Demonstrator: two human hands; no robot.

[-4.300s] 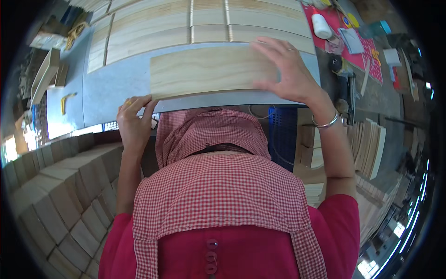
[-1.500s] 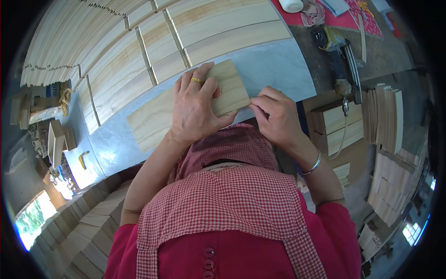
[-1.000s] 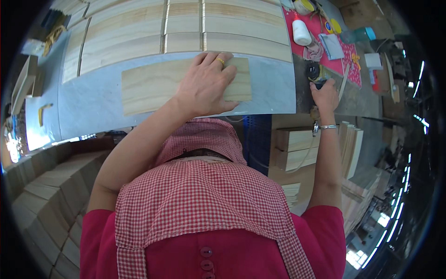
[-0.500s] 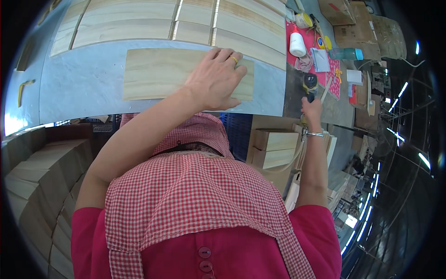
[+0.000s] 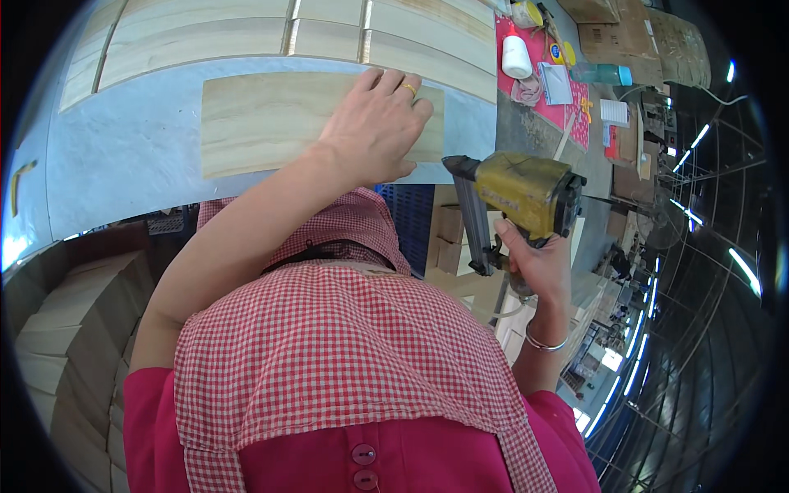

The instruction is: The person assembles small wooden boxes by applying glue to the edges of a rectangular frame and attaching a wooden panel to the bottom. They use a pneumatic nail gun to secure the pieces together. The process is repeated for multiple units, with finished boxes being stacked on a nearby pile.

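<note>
A pale wooden board (image 5: 263,119) lies on the bluish-white worktop, close to its near edge. My left hand (image 5: 378,123) spans the board near its right end, fingers at the far edge and thumb at the near edge. At the right, my right hand (image 5: 538,263) is wrapped around the grip of a yellow and black nail gun (image 5: 522,189). The gun is raised beside the worktop's right end, its dark nose toward the board but apart from it. A pale hose runs down from below the gun's handle.
Beyond the board, several wooden panels (image 5: 436,53) lie in rows. A white glue bottle (image 5: 516,57), a pink cloth (image 5: 526,89) and a teal bottle (image 5: 604,74) sit at the far right. Stacked wooden pieces (image 5: 78,304) stand at the left, below the worktop.
My right hand has lifted the nail gun from the side table and brought it nearer, its nose now turned left. My left hand stays on the board.
</note>
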